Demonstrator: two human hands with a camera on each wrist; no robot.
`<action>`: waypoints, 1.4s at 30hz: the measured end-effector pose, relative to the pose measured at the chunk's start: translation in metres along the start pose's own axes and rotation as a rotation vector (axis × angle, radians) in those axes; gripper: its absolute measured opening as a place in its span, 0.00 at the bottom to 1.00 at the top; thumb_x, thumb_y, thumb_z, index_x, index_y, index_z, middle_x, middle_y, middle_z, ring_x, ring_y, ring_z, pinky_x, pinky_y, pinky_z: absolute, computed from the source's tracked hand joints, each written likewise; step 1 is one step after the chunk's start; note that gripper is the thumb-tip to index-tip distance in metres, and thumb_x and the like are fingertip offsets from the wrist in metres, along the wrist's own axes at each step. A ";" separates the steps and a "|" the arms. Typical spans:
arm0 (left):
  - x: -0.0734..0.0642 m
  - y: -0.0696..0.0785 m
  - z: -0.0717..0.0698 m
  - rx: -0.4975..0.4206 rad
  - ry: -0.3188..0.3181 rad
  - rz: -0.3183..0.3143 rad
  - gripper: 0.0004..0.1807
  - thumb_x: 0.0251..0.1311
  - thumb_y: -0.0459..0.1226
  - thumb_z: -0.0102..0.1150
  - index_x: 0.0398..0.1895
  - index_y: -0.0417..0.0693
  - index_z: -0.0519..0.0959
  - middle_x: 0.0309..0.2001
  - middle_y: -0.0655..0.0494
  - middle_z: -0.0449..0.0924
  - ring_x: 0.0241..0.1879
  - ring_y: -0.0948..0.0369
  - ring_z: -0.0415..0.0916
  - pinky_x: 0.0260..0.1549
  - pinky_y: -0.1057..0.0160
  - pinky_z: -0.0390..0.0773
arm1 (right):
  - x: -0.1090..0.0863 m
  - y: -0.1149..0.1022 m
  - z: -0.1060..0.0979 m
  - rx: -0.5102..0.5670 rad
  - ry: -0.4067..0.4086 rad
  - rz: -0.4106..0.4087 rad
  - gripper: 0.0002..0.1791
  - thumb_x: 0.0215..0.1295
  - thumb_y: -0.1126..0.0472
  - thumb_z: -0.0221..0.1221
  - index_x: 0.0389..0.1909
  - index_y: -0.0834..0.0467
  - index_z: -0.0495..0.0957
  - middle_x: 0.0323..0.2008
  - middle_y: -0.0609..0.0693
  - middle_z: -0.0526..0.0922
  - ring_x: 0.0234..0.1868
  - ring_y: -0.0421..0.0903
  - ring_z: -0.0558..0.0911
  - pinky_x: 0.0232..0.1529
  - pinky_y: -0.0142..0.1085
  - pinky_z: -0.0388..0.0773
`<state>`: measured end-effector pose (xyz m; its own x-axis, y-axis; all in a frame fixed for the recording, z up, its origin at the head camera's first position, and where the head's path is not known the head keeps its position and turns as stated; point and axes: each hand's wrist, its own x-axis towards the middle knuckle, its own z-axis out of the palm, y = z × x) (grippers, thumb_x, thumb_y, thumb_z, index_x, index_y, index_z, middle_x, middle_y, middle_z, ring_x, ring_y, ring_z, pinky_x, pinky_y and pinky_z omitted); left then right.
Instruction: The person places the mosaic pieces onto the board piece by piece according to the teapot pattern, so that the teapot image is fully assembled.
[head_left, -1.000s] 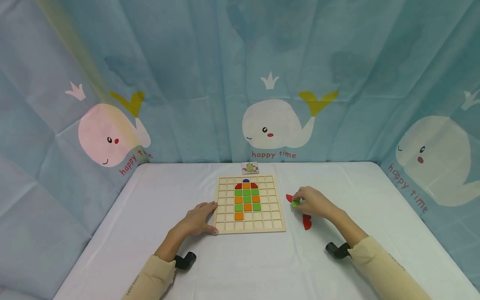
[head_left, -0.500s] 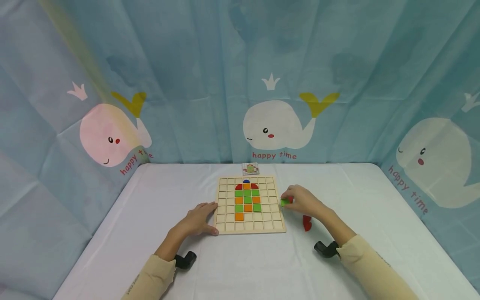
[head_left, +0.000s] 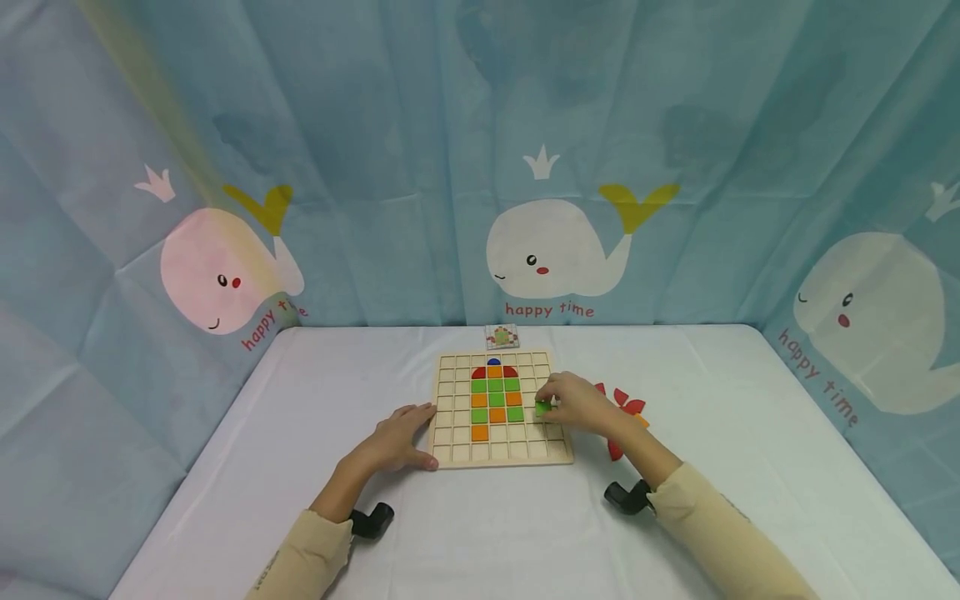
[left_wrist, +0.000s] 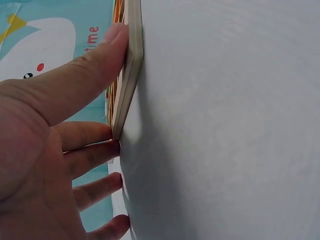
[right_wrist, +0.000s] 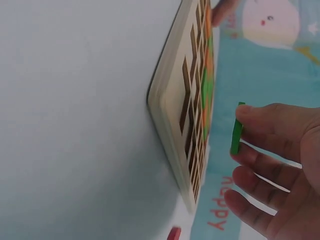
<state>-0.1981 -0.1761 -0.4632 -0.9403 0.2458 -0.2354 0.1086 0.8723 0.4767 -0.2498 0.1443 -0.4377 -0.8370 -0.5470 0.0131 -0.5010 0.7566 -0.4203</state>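
One green tile [head_left: 543, 408] is hovering above the right part of the wooden board [head_left: 538, 450], with a gap between them. In the head view its broad face is looking upward; in the right wrist view it is showing its thin edge, and this long line is standing almost upright there, its upper end leaning slightly to the right. The tile is looking flat, thin and evenly bright. The right hand [head_left: 579, 402] is pinching it between thumb and fingertips.

On the board, green squares [head_left: 496, 400], orange squares [head_left: 479, 433], two rounded red corners [head_left: 511, 372] and a blue half-round [head_left: 493, 362] are lying in the middle columns. The left hand [head_left: 396, 437] is spreading its fingers at the left near corner, its thumb touching the rim. To the right, loose red pieces [head_left: 635, 407] and one orange piece [head_left: 641, 420] are lying on the white cloth [head_left: 360, 367]. At the far side, a picture card [head_left: 502, 337] is lying.
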 end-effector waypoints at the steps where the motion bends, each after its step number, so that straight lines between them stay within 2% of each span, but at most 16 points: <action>1: 0.000 0.000 0.000 0.000 0.000 -0.001 0.53 0.40 0.46 0.78 0.73 0.47 0.62 0.74 0.48 0.60 0.74 0.44 0.52 0.68 0.34 0.54 | 0.002 -0.002 0.002 -0.006 0.000 0.001 0.11 0.55 0.60 0.69 0.40 0.57 0.86 0.35 0.46 0.82 0.39 0.43 0.77 0.43 0.37 0.78; 17: -0.001 0.004 0.000 -0.004 0.003 -0.012 0.54 0.39 0.44 0.79 0.73 0.47 0.62 0.74 0.48 0.60 0.74 0.44 0.52 0.68 0.35 0.54 | 0.020 -0.032 0.022 -0.039 -0.064 -0.008 0.13 0.55 0.56 0.70 0.41 0.55 0.87 0.37 0.46 0.82 0.39 0.42 0.74 0.49 0.39 0.78; 24: 0.001 0.005 0.000 -0.008 0.009 -0.037 0.56 0.37 0.44 0.79 0.74 0.48 0.61 0.74 0.49 0.60 0.74 0.44 0.52 0.68 0.34 0.55 | 0.024 -0.040 0.027 -0.003 -0.076 -0.044 0.13 0.56 0.56 0.69 0.42 0.56 0.86 0.43 0.48 0.84 0.45 0.45 0.77 0.55 0.42 0.77; 26: 0.002 0.005 0.000 0.002 0.007 -0.037 0.56 0.38 0.45 0.79 0.74 0.47 0.61 0.74 0.48 0.60 0.75 0.44 0.52 0.68 0.34 0.55 | 0.025 -0.043 0.028 0.009 -0.083 -0.047 0.14 0.56 0.56 0.69 0.42 0.56 0.86 0.43 0.48 0.84 0.45 0.44 0.76 0.54 0.41 0.77; 31: 0.004 0.005 -0.002 0.045 -0.011 -0.027 0.55 0.40 0.46 0.78 0.74 0.45 0.59 0.75 0.46 0.58 0.75 0.44 0.51 0.68 0.34 0.55 | 0.027 -0.048 0.032 -0.047 -0.097 -0.075 0.13 0.56 0.55 0.69 0.41 0.54 0.87 0.38 0.45 0.83 0.38 0.41 0.73 0.42 0.33 0.76; 33: 0.004 0.005 -0.002 0.058 -0.016 -0.024 0.55 0.41 0.46 0.77 0.74 0.43 0.59 0.75 0.45 0.58 0.75 0.43 0.51 0.68 0.34 0.55 | 0.028 -0.051 0.033 -0.065 -0.104 -0.076 0.12 0.56 0.55 0.69 0.41 0.54 0.87 0.37 0.45 0.82 0.37 0.40 0.72 0.41 0.31 0.75; 42: 0.003 0.005 -0.001 0.057 -0.018 -0.025 0.55 0.41 0.46 0.77 0.74 0.43 0.59 0.75 0.45 0.58 0.75 0.43 0.51 0.68 0.34 0.55 | 0.030 -0.057 0.038 -0.110 -0.116 -0.080 0.11 0.56 0.55 0.69 0.40 0.53 0.87 0.36 0.43 0.81 0.39 0.40 0.74 0.45 0.34 0.77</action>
<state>-0.2006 -0.1710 -0.4607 -0.9370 0.2310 -0.2621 0.1040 0.9006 0.4220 -0.2381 0.0716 -0.4475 -0.7659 -0.6397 -0.0649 -0.5912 0.7403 -0.3200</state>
